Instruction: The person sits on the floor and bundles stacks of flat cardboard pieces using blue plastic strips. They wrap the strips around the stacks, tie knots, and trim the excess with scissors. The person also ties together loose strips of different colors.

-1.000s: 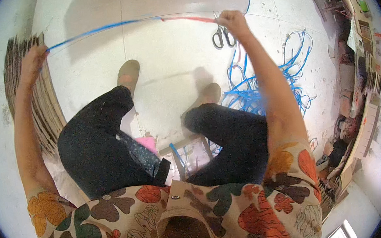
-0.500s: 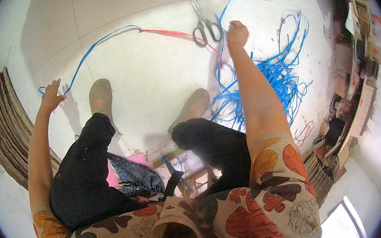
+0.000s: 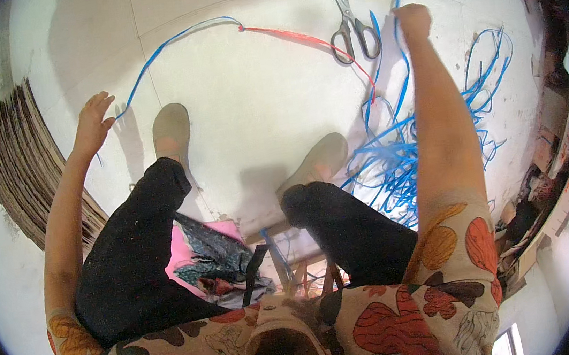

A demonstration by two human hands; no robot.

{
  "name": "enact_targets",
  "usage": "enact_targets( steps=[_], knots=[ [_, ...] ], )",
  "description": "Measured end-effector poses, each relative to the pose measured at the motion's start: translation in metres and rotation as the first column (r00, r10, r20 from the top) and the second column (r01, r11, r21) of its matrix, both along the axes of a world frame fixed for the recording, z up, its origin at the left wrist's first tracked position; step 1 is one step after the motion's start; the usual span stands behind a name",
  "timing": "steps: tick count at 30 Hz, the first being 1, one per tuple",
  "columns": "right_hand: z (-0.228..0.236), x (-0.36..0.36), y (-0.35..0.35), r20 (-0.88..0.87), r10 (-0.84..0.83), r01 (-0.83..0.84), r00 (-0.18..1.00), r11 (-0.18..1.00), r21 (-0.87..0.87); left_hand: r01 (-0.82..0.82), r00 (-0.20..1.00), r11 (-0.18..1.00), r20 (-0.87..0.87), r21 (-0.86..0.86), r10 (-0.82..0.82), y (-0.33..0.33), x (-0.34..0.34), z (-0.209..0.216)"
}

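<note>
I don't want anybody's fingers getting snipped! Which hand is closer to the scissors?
The right hand. It is just to the right of the scissors, not touching them. The left hand is much farther away, off to their left.

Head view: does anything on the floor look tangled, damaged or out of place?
Yes: the blue strips lie in a loose tangle, partly hidden by the right arm, their loops crossing in all directions. The scissors lie slightly open, with the red strip crossing one handle. No clear damage shows.
</note>
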State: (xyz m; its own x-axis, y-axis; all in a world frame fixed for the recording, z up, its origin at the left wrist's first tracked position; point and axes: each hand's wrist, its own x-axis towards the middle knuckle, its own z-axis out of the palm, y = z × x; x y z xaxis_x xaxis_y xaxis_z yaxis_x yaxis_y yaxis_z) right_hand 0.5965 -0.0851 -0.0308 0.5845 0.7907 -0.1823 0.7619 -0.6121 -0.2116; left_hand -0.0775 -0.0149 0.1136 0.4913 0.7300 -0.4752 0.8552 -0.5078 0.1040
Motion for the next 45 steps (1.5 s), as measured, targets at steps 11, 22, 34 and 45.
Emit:
enact_targets(
  steps=[11,22,34,45],
  knots=[
    [0.21,0.127,-0.079,-0.94,0.195,0.766,0.278,0.546,0.34,-0.125,0.987,0.992,0.103,0.012,0.123,-0.004,-0.005,0.023],
    [0.429,-0.202,-0.237,-0.154,0.48,-0.396,0.864,0.836,0.38,0.614,0.605,0.769,0.52,0.178,-0.603,-0.167,0.326,0.326],
    [0.43,-0.236,-0.489,0.069,0.036,-0.071,0.997,0.774,0.629,0.757,0.64,0.511,0.62,-0.406,-0.454,-0.286,0.308,0.362],
    [0.414,-0.282,-0.527,0.059,0.167,-0.117,0.984,0.363,0.924,0.474,0.677,0.332,0.578,-0.816,0.455,-0.456,0.373,0.328]
  ],
)
